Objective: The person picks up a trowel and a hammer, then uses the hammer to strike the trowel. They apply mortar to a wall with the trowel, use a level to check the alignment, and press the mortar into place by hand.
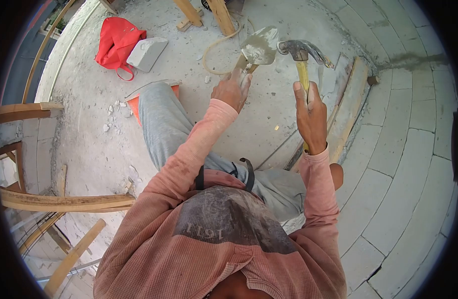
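Observation:
My left hand (232, 89) is closed around the handle of a trowel (261, 46), whose blade is coated with pale mortar and points away from me. In my right hand (311, 115) is a claw hammer (299, 50) with a yellow handle, held upright with its metal head at the top. The hammer head is just right of the trowel blade, with a small gap seen between them. Both tools are in front of me over the dusty concrete floor (189, 55).
A block wall (388, 144) rises on my right, with a wooden plank (351, 109) along its foot. A red bag (117, 42) and a white block piece (148, 54) lie ahead left. An orange container (134, 107) is by my leg. Wooden beams (64, 202) cross the left side.

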The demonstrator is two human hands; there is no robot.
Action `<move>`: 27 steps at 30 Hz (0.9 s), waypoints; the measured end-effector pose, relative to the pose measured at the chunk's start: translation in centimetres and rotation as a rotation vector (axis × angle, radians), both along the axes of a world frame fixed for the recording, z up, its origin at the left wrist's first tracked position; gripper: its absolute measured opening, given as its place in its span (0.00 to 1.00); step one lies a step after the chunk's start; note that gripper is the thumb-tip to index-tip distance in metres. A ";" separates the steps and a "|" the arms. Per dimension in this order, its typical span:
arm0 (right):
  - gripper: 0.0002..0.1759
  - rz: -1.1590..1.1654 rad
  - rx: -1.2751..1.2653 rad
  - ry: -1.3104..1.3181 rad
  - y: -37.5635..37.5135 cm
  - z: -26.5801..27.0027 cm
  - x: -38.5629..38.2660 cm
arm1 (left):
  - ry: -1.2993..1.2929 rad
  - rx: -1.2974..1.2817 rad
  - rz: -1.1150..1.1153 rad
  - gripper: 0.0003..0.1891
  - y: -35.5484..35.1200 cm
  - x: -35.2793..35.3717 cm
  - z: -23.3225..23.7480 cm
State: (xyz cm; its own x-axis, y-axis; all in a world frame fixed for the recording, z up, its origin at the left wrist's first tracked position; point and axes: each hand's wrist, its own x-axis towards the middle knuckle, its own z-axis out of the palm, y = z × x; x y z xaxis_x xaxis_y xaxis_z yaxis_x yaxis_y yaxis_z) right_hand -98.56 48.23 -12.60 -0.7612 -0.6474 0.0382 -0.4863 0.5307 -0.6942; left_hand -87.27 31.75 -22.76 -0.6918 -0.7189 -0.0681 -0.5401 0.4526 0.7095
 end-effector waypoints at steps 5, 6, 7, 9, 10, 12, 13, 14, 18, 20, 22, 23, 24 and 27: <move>0.17 0.128 -0.018 0.127 -0.9 0.9 0.3 | 0.045 0.021 0.023 0.21 0.5 0.3 -0.2; 0.16 0.141 -0.023 0.157 -1.0 1.6 0.4 | 0.025 0.032 0.028 0.21 0.5 0.5 0.3; 0.14 0.127 -0.064 0.211 -1.0 3.0 0.6 | 0.003 0.046 0.034 0.21 0.7 0.6 0.5; 0.14 0.030 -0.222 0.236 -0.9 5.7 1.1 | 0.028 0.030 0.042 0.22 1.0 0.8 0.0; 0.13 -0.022 -0.303 0.250 -0.9 6.2 1.2 | 0.042 0.018 0.043 0.22 1.0 0.8 -0.1; 0.13 0.025 -0.401 0.263 -1.0 1.3 1.4 | 0.043 0.021 0.042 0.22 0.8 0.5 -0.3; 0.13 0.098 -0.327 0.359 -1.3 -1.4 1.7 | 0.043 0.019 0.039 0.22 0.8 0.6 -0.3; 0.14 0.148 -0.119 0.312 -1.4 -1.6 1.7 | 0.020 0.014 0.040 0.23 0.8 1.1 -0.4; 0.19 0.155 0.175 0.130 -1.2 0.2 0.3 | -0.035 0.016 0.017 0.23 0.1 1.3 -0.1; 0.23 0.078 0.070 0.069 -2.0 1.3 -0.9 | -0.015 0.011 0.008 0.24 -1.0 0.7 0.2; 0.26 0.000 0.025 0.011 -1.8 1.4 -1.5 | 0.023 0.031 -0.004 0.24 -0.5 1.0 0.1; 0.30 -0.003 -0.018 -0.014 -1.7 1.1 -1.9 | 0.044 0.023 0.005 0.24 -0.4 1.0 -0.3; 0.30 -0.010 -0.007 -0.014 -1.6 0.8 -2.2 | 0.067 0.012 0.014 0.25 -0.3 0.8 -0.8; 0.31 -0.040 0.015 -0.052 -1.1 -1.0 -2.8 | -0.018 0.027 0.019 0.24 -1.1 0.1 0.9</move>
State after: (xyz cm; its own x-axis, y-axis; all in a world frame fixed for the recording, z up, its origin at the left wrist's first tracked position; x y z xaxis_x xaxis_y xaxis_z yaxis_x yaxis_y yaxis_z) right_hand -101.36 47.14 -13.59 -0.7871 -0.6167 -0.0118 -0.4276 0.5593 -0.7101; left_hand -87.13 30.68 -21.88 -0.6763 -0.7298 -0.1005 -0.5617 0.4226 0.7113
